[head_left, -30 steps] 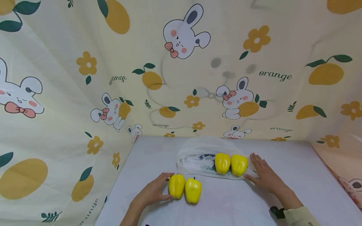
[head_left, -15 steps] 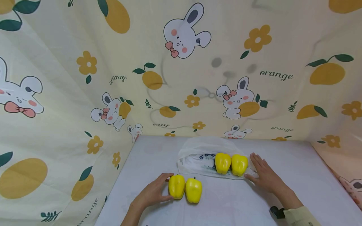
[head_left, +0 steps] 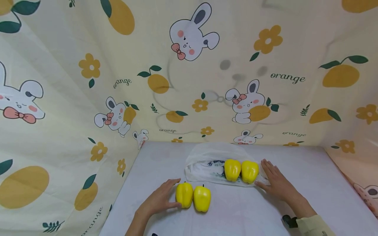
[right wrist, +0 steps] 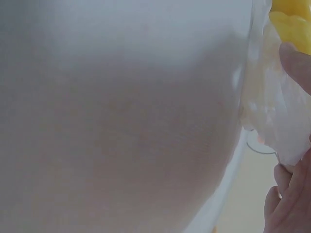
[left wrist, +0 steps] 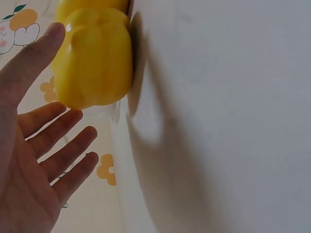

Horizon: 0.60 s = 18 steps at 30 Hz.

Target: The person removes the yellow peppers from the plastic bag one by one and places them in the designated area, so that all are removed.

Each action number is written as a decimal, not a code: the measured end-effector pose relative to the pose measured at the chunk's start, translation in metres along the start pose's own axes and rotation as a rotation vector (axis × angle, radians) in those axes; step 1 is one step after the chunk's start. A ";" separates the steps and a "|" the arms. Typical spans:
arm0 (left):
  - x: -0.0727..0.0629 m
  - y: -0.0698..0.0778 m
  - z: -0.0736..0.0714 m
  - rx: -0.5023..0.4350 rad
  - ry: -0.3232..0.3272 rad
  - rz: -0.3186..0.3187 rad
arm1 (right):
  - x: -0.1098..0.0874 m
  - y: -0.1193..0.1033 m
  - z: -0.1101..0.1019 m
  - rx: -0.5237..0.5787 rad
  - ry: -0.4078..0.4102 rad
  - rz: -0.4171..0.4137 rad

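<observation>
My left hand [head_left: 159, 199] is spread beside a yellow bell pepper [head_left: 184, 195], its thumb near the front and its fingers at the back. In the left wrist view the fingers [left wrist: 73, 148] are straight and apart, and this pepper [left wrist: 95, 58] sits on the table. A second yellow bell pepper [head_left: 202, 199] stands against its right side. Farther back, two more peppers, a left one [head_left: 232, 170] and a right one [head_left: 249, 172], lie side by side at a white plastic bag [head_left: 196, 170]. My right hand [head_left: 279, 186] rests at the bag's right end, fingers extended.
The white table [head_left: 236, 213] reaches back to a hanging cloth [head_left: 206, 82] printed with rabbits and oranges. Cloth also covers the left side and the right side. A dark object [head_left: 290, 221] is by the right wrist.
My left fingertips have moved slightly away from the pepper, so the hand is a little wider. The right hand, the peppers and the bag stay in place.
</observation>
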State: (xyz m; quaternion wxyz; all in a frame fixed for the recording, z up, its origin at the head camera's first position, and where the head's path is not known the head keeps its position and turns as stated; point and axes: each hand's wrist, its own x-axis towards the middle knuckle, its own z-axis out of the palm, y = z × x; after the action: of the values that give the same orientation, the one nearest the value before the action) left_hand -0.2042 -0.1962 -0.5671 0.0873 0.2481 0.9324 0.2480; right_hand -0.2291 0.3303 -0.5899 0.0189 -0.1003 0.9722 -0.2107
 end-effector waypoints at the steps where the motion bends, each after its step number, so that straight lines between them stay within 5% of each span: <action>1: 0.001 0.000 -0.001 0.002 0.005 0.003 | 0.000 0.000 0.000 0.000 0.002 -0.001; 18: 0.025 0.021 -0.013 0.027 0.042 0.008 | 0.000 -0.002 -0.002 -0.016 -0.006 -0.013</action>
State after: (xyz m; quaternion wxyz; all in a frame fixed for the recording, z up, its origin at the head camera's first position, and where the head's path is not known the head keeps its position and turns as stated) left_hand -0.2209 -0.1730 -0.5462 0.0634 0.2479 0.9362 0.2409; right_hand -0.2290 0.3295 -0.5878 0.0196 -0.1073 0.9732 -0.2025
